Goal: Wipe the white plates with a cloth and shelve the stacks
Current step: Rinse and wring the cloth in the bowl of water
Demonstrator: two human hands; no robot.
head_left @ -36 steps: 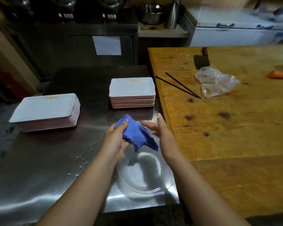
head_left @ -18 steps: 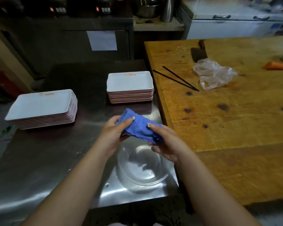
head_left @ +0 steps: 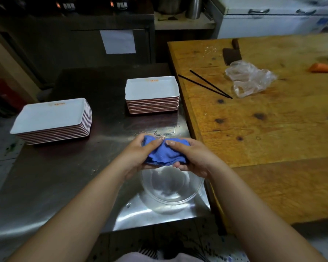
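Right at the near edge of the stainless steel counter [head_left: 45, 186], a clear glass bowl [head_left: 171, 188] sits close to its right corner. Just above the bowl, the left hand [head_left: 135, 157] and the right hand [head_left: 192, 157] both clutch a crumpled blue cloth [head_left: 164, 152], fingers curled tight into it, thumbs nearly meeting on top. Farther back, a stack of white rectangular plates with red edges [head_left: 53, 120] stands by the counter's left edge, and a second, smaller stack of white rectangular plates [head_left: 152, 94] stands by the right edge, near the adjoining wooden tabletop [head_left: 273, 129]. On that tabletop lie two black chopsticks [head_left: 206, 85], a crumpled clear plastic bag [head_left: 249, 80] just beside them, and an orange carrot [head_left: 323, 68] toward the far right edge.
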